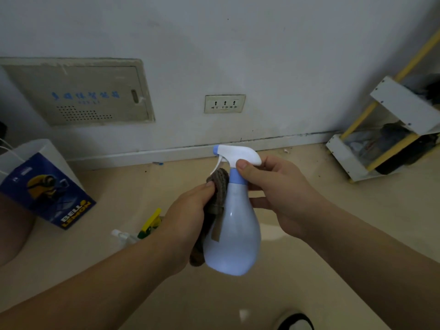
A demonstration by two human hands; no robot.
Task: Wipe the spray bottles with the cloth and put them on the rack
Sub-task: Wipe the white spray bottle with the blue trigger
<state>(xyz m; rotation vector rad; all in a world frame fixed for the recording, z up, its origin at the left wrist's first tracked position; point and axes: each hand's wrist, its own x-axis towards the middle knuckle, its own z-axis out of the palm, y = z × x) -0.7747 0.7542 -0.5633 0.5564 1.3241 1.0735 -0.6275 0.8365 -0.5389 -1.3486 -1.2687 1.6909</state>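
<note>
The right hand (pixel 273 186) gripped the pale blue pear-shaped plastic spray bottle (pixel 232 239) at its neck and held it in mid-air, probably to expose the body for wiping. The left hand (pixel 190 210) clutched the crumpled brown cloth (pixel 217 189) against the bottle's side. The white-and-yellow rack (pixel 402 106) stood well apart, cut off at the frame edge. The left forearm (pixel 95 282) partly hid further bottles (pixel 150 222).

The brown cloth (pixel 220 186) mostly vanishes between the fingers (pixel 205 189) of the left hand (pixel 190 210) and the blue spray bottle (pixel 233 234). Below-left of those fingers, the forearm (pixel 119 270) hides all but the tops of a yellow-green bottle (pixel 150 222) and a clear bottle (pixel 121 235). Far to their right, the rack (pixel 404 108) runs off the edge, contents murky.
</note>
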